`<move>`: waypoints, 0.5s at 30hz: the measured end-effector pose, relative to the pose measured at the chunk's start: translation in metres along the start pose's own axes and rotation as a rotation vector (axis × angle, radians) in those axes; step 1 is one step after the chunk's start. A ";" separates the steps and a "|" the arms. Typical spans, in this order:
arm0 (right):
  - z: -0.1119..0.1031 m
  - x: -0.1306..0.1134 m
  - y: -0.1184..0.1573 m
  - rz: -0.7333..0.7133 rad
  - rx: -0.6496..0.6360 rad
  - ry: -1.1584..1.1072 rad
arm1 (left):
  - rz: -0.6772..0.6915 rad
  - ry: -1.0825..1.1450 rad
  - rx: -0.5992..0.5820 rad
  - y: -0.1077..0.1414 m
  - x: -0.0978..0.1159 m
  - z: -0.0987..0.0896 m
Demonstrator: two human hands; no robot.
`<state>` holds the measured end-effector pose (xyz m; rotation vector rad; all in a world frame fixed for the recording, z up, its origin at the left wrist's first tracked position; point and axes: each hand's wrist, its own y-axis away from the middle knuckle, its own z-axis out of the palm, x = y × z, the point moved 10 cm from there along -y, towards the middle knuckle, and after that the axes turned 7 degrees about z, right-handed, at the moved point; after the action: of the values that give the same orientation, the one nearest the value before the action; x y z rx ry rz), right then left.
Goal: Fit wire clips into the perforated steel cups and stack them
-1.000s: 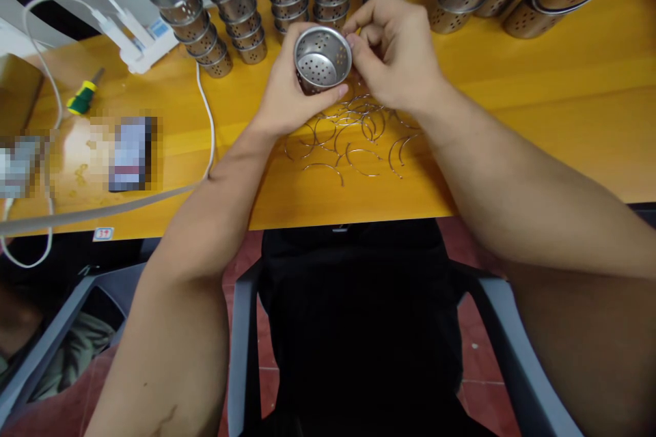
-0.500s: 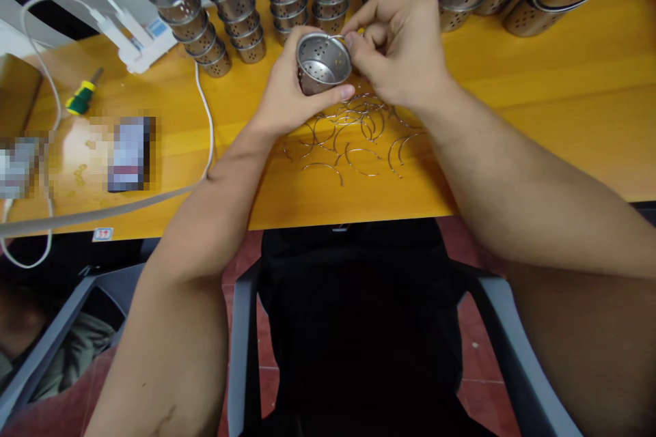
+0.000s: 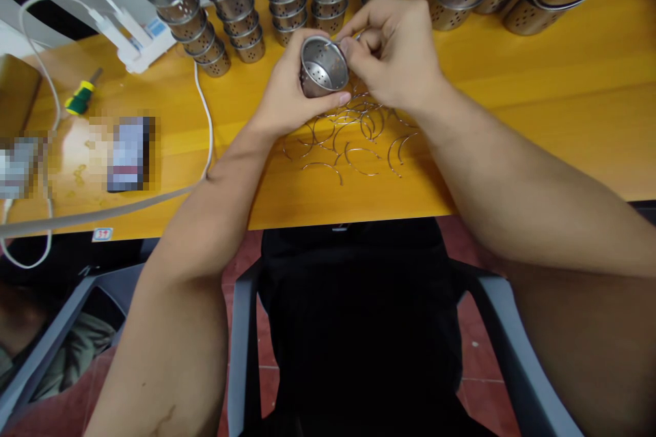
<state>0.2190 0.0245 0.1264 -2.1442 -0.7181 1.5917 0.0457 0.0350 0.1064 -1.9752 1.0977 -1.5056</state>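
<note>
A perforated metal cup [image 3: 324, 68] is tilted toward the camera, its open mouth facing me. My left hand [image 3: 291, 92] wraps round its left side, the thumb along the lower rim. At the cup's upper right rim, my right hand [image 3: 392, 51] pinches a thin metal wire whose end reaches over the rim; most of it is hidden by the fingers. Below both hands, several curved wire pieces [image 3: 363, 150] lie loose on the yellow table [image 3: 512, 116].
Stacks of perforated cups [image 3: 240, 13] line the back, with larger ones [image 3: 543, 3] at the right. On the left are a power strip [image 3: 146, 48], a green and yellow screwdriver [image 3: 80, 98], a phone [image 3: 130, 153] and white cables. Part of another person shows at lower left.
The cup has turned slightly in my left hand. My right hand has shifted a little left and down, and the wire end now reaches further inside the rim.
</note>
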 end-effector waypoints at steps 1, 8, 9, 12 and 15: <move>0.000 -0.001 0.000 0.002 -0.007 0.001 | 0.007 0.007 -0.018 0.000 -0.001 0.002; -0.001 -0.003 0.000 -0.001 -0.015 0.023 | -0.056 0.072 -0.043 0.001 -0.006 0.005; -0.001 -0.002 0.000 -0.003 -0.014 0.024 | -0.060 0.067 -0.035 0.001 -0.007 0.004; 0.000 0.000 0.000 -0.011 -0.011 0.018 | -0.048 0.069 -0.025 0.000 -0.010 0.002; 0.003 0.000 0.002 -0.009 0.006 0.037 | -0.049 0.092 -0.062 0.000 -0.015 0.004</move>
<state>0.2169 0.0231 0.1247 -2.1575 -0.7097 1.5431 0.0485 0.0465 0.0959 -2.0056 1.1543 -1.6203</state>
